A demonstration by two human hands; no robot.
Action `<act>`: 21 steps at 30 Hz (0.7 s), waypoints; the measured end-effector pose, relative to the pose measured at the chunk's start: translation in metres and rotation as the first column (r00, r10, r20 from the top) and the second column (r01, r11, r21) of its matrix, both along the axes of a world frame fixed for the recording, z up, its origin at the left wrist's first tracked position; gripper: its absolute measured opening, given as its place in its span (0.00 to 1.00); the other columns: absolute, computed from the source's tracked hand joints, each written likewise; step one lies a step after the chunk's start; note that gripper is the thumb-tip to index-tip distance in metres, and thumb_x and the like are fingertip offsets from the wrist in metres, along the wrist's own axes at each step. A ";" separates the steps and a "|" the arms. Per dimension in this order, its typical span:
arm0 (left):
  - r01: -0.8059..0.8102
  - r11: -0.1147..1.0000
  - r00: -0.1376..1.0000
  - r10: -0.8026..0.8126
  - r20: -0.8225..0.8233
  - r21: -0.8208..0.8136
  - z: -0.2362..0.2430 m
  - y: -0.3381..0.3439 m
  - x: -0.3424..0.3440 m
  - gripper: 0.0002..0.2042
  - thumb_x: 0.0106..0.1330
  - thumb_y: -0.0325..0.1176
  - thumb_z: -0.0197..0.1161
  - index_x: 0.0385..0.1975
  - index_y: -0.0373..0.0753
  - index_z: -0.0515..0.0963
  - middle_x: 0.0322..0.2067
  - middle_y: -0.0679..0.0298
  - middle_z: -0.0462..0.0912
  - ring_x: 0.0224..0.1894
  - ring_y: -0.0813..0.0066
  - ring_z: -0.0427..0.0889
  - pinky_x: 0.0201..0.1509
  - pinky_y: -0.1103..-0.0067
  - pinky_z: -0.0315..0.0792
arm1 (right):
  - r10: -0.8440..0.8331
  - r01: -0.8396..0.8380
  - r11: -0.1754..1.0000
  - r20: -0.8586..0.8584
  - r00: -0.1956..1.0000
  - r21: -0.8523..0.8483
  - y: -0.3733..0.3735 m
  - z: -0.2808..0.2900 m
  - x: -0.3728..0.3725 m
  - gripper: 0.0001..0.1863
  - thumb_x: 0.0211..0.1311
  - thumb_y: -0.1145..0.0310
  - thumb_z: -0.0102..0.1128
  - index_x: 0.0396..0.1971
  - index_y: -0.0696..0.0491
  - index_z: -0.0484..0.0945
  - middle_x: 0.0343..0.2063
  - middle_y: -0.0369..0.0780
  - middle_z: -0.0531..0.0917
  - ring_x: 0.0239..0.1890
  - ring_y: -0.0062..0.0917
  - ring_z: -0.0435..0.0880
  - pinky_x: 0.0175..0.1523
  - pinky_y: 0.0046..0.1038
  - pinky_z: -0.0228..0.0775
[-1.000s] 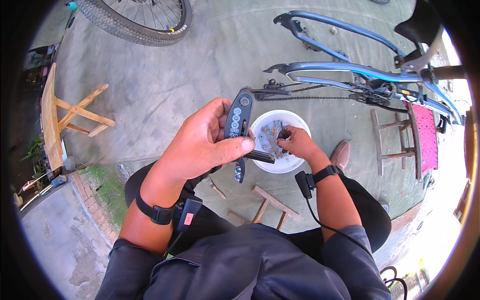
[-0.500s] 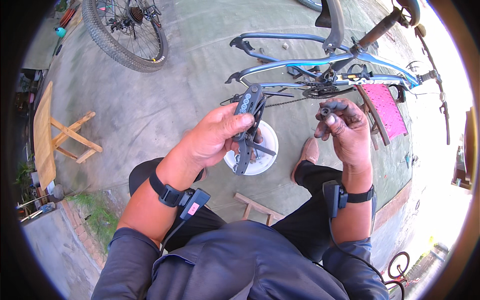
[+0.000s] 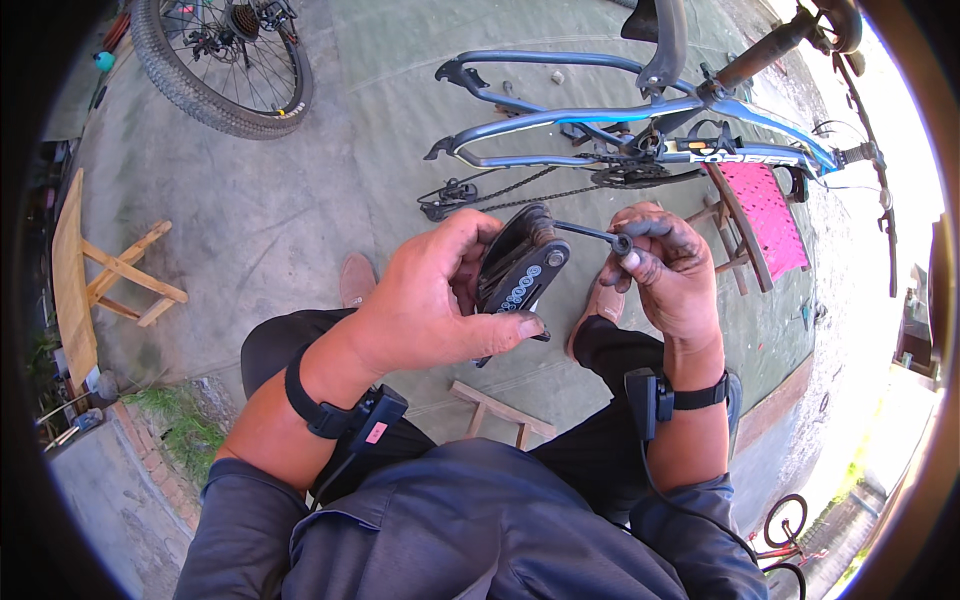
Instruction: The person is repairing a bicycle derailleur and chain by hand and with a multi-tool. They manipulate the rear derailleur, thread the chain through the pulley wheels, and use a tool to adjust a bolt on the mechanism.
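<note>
My left hand (image 3: 415,300) is wrapped round a black folding multi-tool (image 3: 522,275), thumb along its side plate. One slim hex key (image 3: 585,231) is swung out of the tool toward the right. At its far end, a small dark round part (image 3: 622,244) with a hole in it is pinched between the blackened fingertips of my right hand (image 3: 675,275). The key's tip meets this part; whether it sits inside the hole I cannot tell.
Beyond my hands a blue bicycle frame (image 3: 765,122) lies with its chain (image 3: 520,184). A loose wheel (image 3: 185,95) is at the far left. Also about are a wooden folding stool (image 3: 125,270), a pink-topped stool (image 3: 765,220) and a wooden piece (image 3: 500,408) between my legs.
The multi-tool has turned in my left hand, so its extended key points right. My hands have come closer together, bringing key and round part together. The white bowl is out of sight.
</note>
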State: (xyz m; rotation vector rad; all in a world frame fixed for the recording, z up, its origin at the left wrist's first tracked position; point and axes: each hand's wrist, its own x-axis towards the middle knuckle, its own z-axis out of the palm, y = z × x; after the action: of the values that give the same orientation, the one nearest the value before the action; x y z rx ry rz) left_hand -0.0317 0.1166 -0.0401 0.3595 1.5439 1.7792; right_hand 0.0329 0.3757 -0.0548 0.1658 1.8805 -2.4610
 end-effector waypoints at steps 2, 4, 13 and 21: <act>0.020 0.999 0.998 -0.022 -0.056 -0.033 -0.003 0.001 -0.003 0.33 0.46 0.33 0.79 0.51 0.35 0.68 0.40 0.65 0.79 0.40 0.82 0.80 0.35 0.85 0.73 | -0.004 0.004 1.000 0.007 1.000 0.023 -0.001 0.000 -0.002 0.13 0.58 0.83 0.63 0.43 0.64 0.76 0.43 0.43 0.78 0.33 0.27 0.85 0.33 0.21 0.75; 0.033 0.997 0.995 -0.039 -0.094 -0.065 -0.005 0.001 -0.006 0.32 0.46 0.33 0.79 0.51 0.35 0.68 0.39 0.65 0.80 0.38 0.83 0.80 0.33 0.86 0.73 | -0.014 0.014 0.999 0.016 1.000 0.042 -0.003 0.000 -0.004 0.12 0.58 0.83 0.63 0.43 0.63 0.76 0.44 0.42 0.78 0.33 0.26 0.85 0.33 0.20 0.75; 0.011 0.979 0.957 -0.069 -0.282 -0.204 -0.016 0.001 -0.006 0.31 0.48 0.33 0.79 0.50 0.34 0.70 0.40 0.62 0.81 0.40 0.79 0.82 0.42 0.80 0.78 | -0.057 0.068 0.974 -0.054 0.997 0.216 -0.016 -0.004 -0.008 0.14 0.56 0.86 0.62 0.43 0.64 0.77 0.46 0.42 0.76 0.33 0.23 0.84 0.33 0.19 0.75; -0.099 0.951 0.844 -0.076 -0.531 -0.293 -0.018 0.005 -0.002 0.32 0.42 0.38 0.81 0.46 0.36 0.72 0.33 0.63 0.83 0.32 0.79 0.83 0.35 0.80 0.77 | -0.074 0.068 0.942 0.007 0.997 0.330 -0.019 0.002 -0.010 0.10 0.60 0.83 0.60 0.42 0.64 0.78 0.39 0.39 0.79 0.30 0.20 0.83 0.32 0.18 0.74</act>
State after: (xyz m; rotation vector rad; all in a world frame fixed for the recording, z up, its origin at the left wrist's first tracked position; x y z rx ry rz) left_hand -0.0334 0.1213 -0.0583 0.7402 2.1881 1.4702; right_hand 0.0233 0.3570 -0.0524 0.2703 2.3037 -2.1543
